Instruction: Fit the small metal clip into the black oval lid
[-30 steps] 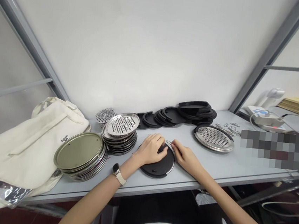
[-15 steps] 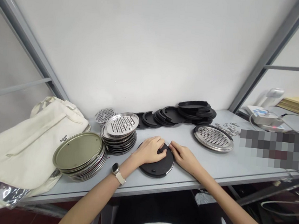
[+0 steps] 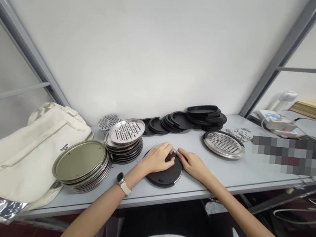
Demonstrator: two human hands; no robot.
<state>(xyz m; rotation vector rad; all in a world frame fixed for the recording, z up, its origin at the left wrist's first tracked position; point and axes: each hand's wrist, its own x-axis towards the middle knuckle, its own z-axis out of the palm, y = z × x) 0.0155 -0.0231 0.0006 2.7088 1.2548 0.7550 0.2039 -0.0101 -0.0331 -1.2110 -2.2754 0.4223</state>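
A round black disc (image 3: 166, 174) with a shiny strip along its right rim lies flat near the front edge of the grey table. Over its upper left part rests my left hand (image 3: 159, 158), its fingers curled on the disc and its edge. At the upper right edge my right hand (image 3: 192, 163) pinches a small metal ring (image 3: 174, 151) between thumb and fingers. The ring is thin and partly hidden by the fingertips. On my left wrist is a watch with a pale strap.
Left stand an olive-topped plate stack (image 3: 80, 160), a perforated metal disc stack (image 3: 125, 131) and a cream bag (image 3: 29, 147). Black discs (image 3: 181, 120) line the wall. A grater disc (image 3: 224, 144) and small metal clips (image 3: 242, 133) lie right.
The whole view has shifted slightly. The metal ring at my right fingertips shows at a slightly different angle; both hands otherwise keep their places on the disc.
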